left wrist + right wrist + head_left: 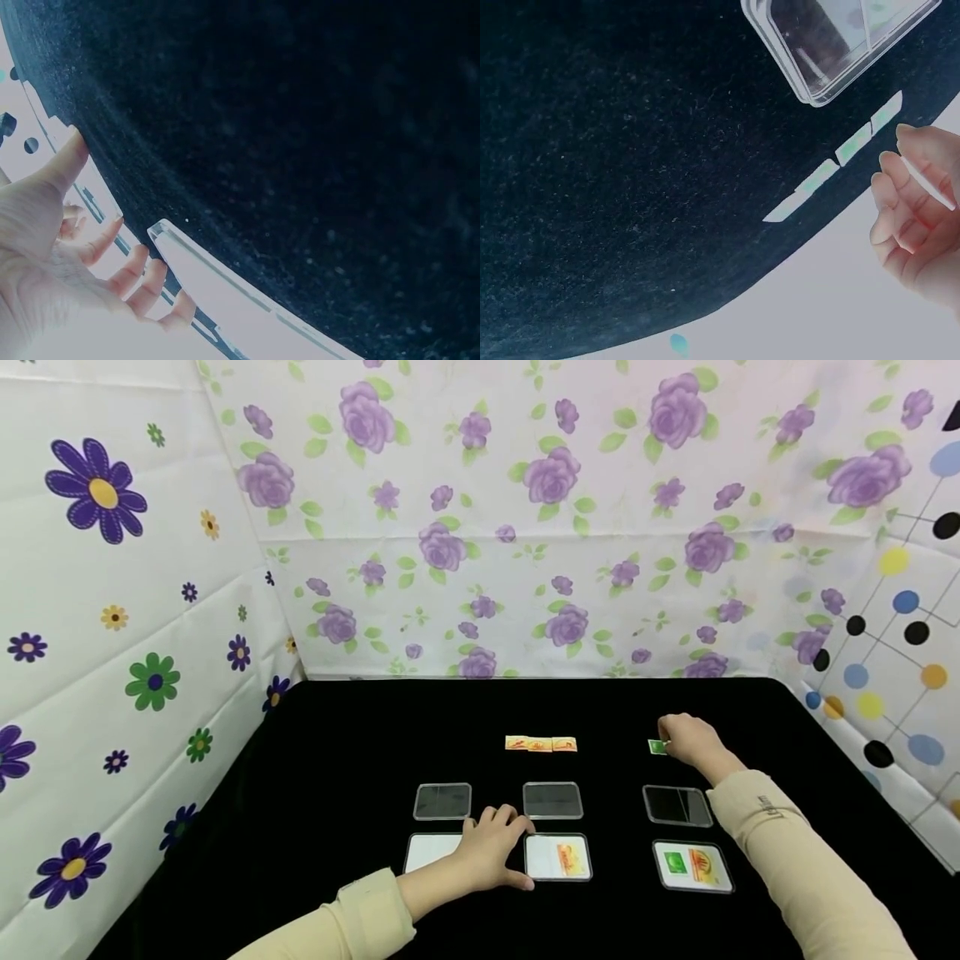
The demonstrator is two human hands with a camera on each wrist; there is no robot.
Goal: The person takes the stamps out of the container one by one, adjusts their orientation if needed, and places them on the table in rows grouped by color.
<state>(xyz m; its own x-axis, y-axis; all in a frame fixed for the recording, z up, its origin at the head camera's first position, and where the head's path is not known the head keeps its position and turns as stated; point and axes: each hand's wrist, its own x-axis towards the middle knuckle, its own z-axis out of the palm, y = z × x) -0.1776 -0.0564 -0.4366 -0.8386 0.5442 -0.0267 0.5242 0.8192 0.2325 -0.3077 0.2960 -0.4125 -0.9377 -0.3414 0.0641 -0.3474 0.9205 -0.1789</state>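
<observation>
On the black table (360,735), the left case (429,852), left of the middle case (542,858), shows only blank white where the hand leaves it visible. The middle case carries one orange card (570,858) on its right half, its left half bare. To its right, the right case (673,882) holds a green square (676,862) and an orange picture (702,865), so it looks furthest along; the work seems partly done. Loose behind the middle case, from left to right, lie a clear shell (442,802), three orange cards (540,744), a second shell (552,800), a green card (657,747) and a third shell (677,806), all apparently left to use. The left hand (491,852) reaches over the left case, fingers spread, thumb and index finger by the middle case's left corners; how firmly they press, I cannot tell. The right hand (693,742) stretches well behind and right of the middle case, knuckles up, its curled fingers pinching a thin white-edged piece (928,184) near a line of four small pieces (853,142); its print is hidden.
</observation>
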